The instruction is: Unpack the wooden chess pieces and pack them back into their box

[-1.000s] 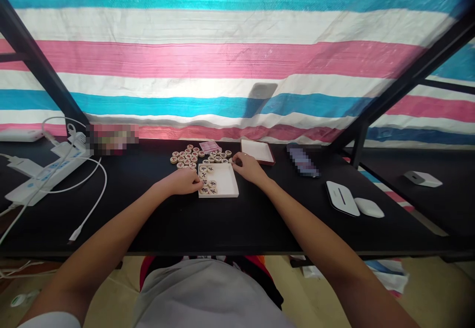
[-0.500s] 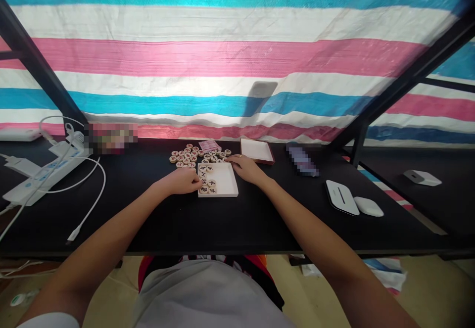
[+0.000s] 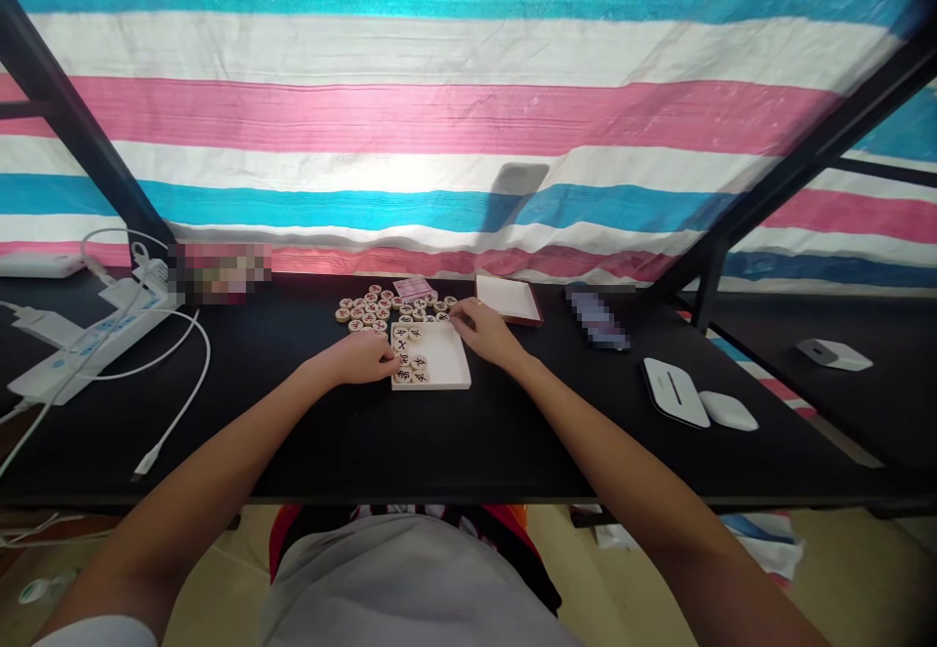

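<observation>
A shallow white box lies on the table, with several round Chinese chess pieces with black characters along its left side. My left hand is closed at the box's left wall, thumb and fingers together over the edge and touching the pieces there. Beyond the box's far right corner, my right hand has its fingertips pinched down at the black-lettered pieces; the fingers partly hide what they grip. Red-lettered pieces are clustered behind my left hand.
Behind the box lie a pink printed card and the white-lined box lid. A blurred phone, a white flat device and a white rounded case sit right. A power strip with cables occupies the left.
My right fingertips have shifted slightly to the right and drawn together at the black-lettered pieces. My left hand stays at the box's left wall. The pieces in the box look unchanged.
</observation>
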`<action>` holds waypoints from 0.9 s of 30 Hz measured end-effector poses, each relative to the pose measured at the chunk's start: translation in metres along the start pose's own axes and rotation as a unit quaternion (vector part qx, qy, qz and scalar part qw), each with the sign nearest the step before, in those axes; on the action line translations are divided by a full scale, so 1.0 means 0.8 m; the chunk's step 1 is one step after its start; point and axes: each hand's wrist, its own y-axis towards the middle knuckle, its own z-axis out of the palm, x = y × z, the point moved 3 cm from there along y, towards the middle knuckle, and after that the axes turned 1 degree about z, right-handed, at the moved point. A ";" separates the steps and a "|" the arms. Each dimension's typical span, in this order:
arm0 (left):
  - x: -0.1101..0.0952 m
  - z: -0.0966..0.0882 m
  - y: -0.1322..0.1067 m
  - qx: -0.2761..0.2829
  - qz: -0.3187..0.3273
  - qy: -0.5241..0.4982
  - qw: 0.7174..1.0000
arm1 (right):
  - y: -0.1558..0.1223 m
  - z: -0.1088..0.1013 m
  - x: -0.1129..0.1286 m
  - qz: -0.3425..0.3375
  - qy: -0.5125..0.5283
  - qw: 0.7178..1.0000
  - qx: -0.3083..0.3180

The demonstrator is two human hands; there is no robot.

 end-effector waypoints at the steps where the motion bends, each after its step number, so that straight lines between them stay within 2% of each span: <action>1: 0.000 0.000 0.000 0.000 0.000 0.000 1.000 | 0.000 0.001 0.006 -0.015 0.013 1.000 0.020; 5: 0.003 0.004 0.001 0.000 0.006 -0.007 1.000 | -0.004 0.007 0.021 -0.055 0.022 0.994 0.089; 13: 0.002 0.001 0.000 0.008 0.006 -0.029 1.000 | -0.007 0.009 0.026 -0.047 0.020 0.991 0.127; 19: 0.002 0.000 0.000 0.017 0.011 -0.035 0.999 | -0.007 0.012 0.032 -0.077 -0.019 0.981 0.179; 27: 0.003 0.001 -0.001 0.003 0.019 -0.038 0.999 | -0.007 0.010 0.034 -0.075 -0.023 0.983 0.167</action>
